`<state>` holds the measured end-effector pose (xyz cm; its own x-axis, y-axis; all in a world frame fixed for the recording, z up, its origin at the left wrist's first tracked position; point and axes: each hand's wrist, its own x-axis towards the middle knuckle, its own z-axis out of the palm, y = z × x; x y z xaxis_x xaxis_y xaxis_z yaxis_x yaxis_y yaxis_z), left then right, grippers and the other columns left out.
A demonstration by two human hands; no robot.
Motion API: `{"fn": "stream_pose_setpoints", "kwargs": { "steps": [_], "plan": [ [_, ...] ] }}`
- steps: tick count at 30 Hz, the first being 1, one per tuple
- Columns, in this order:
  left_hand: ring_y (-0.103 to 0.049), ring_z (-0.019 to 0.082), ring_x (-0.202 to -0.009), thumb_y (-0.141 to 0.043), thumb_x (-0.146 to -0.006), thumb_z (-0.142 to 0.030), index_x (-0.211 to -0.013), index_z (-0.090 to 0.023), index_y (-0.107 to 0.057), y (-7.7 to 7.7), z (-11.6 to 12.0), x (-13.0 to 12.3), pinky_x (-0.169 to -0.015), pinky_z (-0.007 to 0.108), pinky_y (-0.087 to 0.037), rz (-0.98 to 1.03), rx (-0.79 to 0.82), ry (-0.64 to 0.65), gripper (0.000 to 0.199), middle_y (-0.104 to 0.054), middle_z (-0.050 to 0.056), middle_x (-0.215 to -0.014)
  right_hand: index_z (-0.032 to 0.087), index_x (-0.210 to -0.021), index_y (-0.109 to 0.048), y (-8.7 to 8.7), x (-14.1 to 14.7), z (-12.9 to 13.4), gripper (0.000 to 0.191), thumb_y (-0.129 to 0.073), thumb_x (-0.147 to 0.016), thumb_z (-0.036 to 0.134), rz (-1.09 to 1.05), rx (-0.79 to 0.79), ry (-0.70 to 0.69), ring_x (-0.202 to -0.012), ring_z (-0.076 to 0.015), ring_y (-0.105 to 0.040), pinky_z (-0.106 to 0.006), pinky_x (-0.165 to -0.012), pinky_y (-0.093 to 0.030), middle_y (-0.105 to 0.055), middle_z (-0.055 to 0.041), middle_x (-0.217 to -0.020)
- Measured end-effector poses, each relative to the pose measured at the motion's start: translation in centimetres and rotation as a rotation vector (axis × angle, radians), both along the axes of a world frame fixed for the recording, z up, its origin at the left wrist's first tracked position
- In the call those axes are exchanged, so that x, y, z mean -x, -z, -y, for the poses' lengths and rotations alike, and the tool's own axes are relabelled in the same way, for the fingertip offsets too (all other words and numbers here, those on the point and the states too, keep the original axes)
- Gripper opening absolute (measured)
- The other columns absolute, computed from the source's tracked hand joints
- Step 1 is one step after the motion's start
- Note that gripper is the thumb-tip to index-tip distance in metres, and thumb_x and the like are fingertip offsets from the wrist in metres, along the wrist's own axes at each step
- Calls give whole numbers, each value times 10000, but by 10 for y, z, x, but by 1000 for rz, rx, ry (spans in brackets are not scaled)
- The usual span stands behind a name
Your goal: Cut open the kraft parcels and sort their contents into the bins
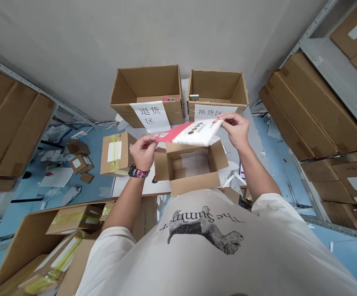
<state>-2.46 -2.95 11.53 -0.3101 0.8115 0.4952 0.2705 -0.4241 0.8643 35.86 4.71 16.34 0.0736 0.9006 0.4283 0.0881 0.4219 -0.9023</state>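
Between my two hands a flat red-and-white packet with small printed pictures is held up and slightly tilted. My left hand pinches its red end near a barcode label. At the white end, my right hand grips the corner between thumb and fingers. Below the packet stands an open cardboard box with its flaps spread and a pale sheet inside. Whether the packet is a book or a thin carton I cannot tell.
Behind stand two open cartons with paper signs, the left carton and the right carton. A taped parcel sits left on the white table. A large carton of parcels is lower left; loaded shelves flank the right.
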Motion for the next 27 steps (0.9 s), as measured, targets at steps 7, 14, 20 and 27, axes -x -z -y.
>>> {"fn": "stream_pose_setpoints", "kwargs": {
  "steps": [7, 14, 20, 27],
  "plan": [
    [-884, 333, -1218, -907, -1024, -448, -885, -270, -816, -3, 8, 2, -1173, 585, -689, -173, -153, -80, 243, -907, 72, -1091, 323, -920, -868, 1, 2, 14, 141, -998, -928, 375, 34, -96, 31, -1195, -300, -826, -533, -1010, -743, -856, -52, -1158],
    [-873, 254, -1022, -997, -927, -474, -1025, -243, -856, -14, 12, 3, -984, 416, -719, 10, -14, -37, 288, -892, 68, -1069, 295, -992, -871, -5, -1, 7, 198, -997, -890, 409, 14, 33, 37, -1047, -267, -835, -464, -962, -741, -859, -35, -1040],
    [-824, 232, -912, -1074, -745, -614, -1142, -204, -906, -11, 11, 1, -835, 362, -706, 307, 422, 176, 594, -895, 112, -1099, 242, -924, -823, 0, 5, -11, 311, -1023, -818, 456, -34, 393, -59, -746, -188, -752, -327, -695, -670, -784, -14, -796],
    [-835, 268, -963, -1090, -713, -571, -1126, -181, -900, -3, 19, 3, -899, 427, -729, 311, 546, 205, 599, -891, 139, -1086, 233, -923, -829, 12, 7, -13, 358, -1031, -761, 479, -54, 460, -92, -728, -172, -716, -327, -673, -646, -792, -24, -814]
  ]
}}
